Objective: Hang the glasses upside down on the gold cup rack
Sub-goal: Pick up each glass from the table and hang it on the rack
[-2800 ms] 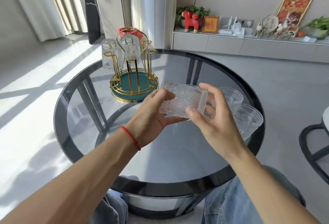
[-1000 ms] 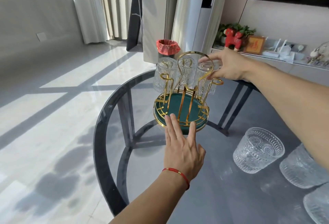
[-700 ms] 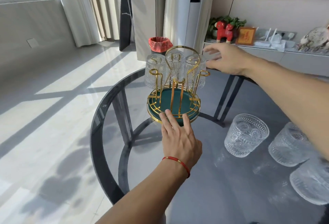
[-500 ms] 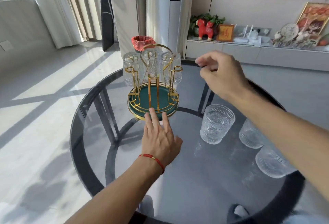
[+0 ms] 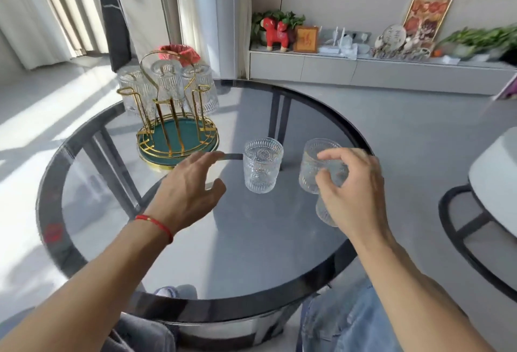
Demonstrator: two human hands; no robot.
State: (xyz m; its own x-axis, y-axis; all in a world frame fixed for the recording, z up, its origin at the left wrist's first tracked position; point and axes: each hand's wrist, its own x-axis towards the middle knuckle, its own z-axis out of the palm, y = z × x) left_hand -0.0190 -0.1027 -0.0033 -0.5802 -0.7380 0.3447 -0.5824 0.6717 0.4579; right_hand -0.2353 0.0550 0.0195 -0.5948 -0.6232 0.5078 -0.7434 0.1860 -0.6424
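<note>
The gold cup rack [image 5: 175,139] with its green base stands at the table's far left, and three patterned glasses [image 5: 200,88] hang upside down on it. One upright glass [image 5: 261,165] rests mid-table. My right hand [image 5: 351,192] grips a second glass [image 5: 313,167] to its right, held a little above the tabletop. A third glass [image 5: 324,213] shows partly under that hand. My left hand [image 5: 187,186], fingers spread, hovers empty between the rack and the standing glass.
The round dark glass table [image 5: 251,245] has a black rim. A white stool [image 5: 492,184] stands at the right. A low cabinet [image 5: 363,69] with ornaments runs along the back wall. A red-lined bin [image 5: 179,54] sits behind the rack.
My right hand has come back from the rack and closed on a glass at the right. My left hand has left the rack's base and moved toward the standing glass.
</note>
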